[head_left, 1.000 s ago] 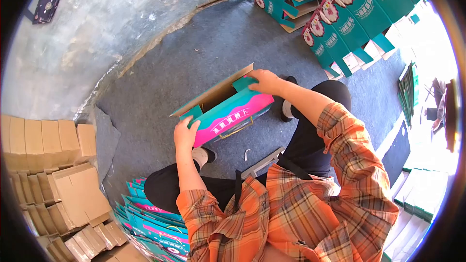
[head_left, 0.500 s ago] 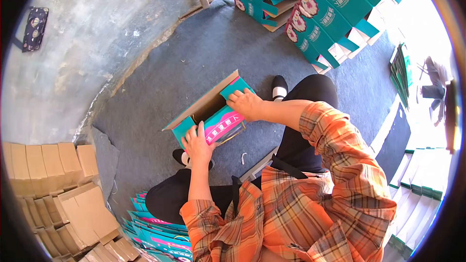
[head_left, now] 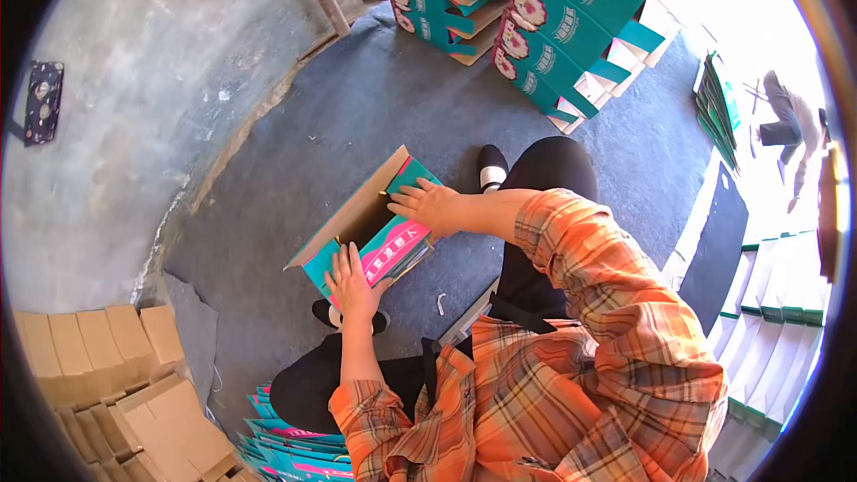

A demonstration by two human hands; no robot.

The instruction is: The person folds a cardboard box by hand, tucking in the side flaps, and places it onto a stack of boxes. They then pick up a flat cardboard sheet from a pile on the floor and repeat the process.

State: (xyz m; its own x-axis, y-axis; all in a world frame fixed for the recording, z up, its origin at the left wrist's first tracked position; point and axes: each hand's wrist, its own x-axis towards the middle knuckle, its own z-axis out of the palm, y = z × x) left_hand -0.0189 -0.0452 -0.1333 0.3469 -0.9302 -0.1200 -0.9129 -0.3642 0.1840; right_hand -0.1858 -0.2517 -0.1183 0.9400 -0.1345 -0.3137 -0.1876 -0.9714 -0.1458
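Note:
A teal and pink cardboard box [head_left: 397,248] stands between my legs, its upper side uncovered and the inside dark. Along its far-left edge a long flap [head_left: 357,203] stands raised, brown side showing. My left hand [head_left: 355,287] lies on the near-left end, fingers stretched over the edge, thumb spread along the pink front. At the opposite end my right hand [head_left: 428,207] rests on the teal end flap [head_left: 412,176], fingers extended flat over the opening's edge. Both hands touch the box.
Stacked teal printed boxes [head_left: 571,36] stand at the far side. Brown cartons [head_left: 170,428] are piled at lower left, beside folded teal cardboard [head_left: 299,451] near my leg. White cartons [head_left: 777,303] line the right. Another person [head_left: 786,125] bends at far right.
My right hand has let go of the end flap it pinched and now lies flatter on it. The left fingers have straightened. The camera view has shifted slightly.

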